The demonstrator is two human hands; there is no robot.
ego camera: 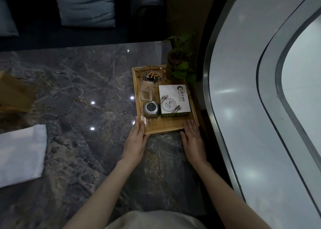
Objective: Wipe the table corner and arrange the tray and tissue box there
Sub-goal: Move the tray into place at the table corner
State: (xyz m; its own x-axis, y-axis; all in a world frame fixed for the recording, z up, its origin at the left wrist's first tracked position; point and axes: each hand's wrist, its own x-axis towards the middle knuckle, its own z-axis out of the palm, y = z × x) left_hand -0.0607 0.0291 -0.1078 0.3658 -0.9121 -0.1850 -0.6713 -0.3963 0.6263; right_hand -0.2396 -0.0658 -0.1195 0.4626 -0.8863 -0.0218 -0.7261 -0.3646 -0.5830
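Observation:
A wooden tray [166, 126] lies at the far right corner of the dark marble table [83, 93]. On its right side stands a white tissue box [174, 98] with a printed lid. My left hand [137, 140] wraps the tray's near left corner, fingers along the left rim and thumb at the near edge. My right hand [192, 138] holds the near right corner the same way. A folded white cloth [20, 154] rests on the table at the far left, away from both hands.
The tray also carries a glass ashtray [151, 75] with cigarette butts, a clear holder [147, 92] and a grey metal piece [151, 109]. A potted plant [180, 62] stands at the tray's far right. A brown object [13, 91] sits at the left edge. A curved window frame [208, 93] borders the right.

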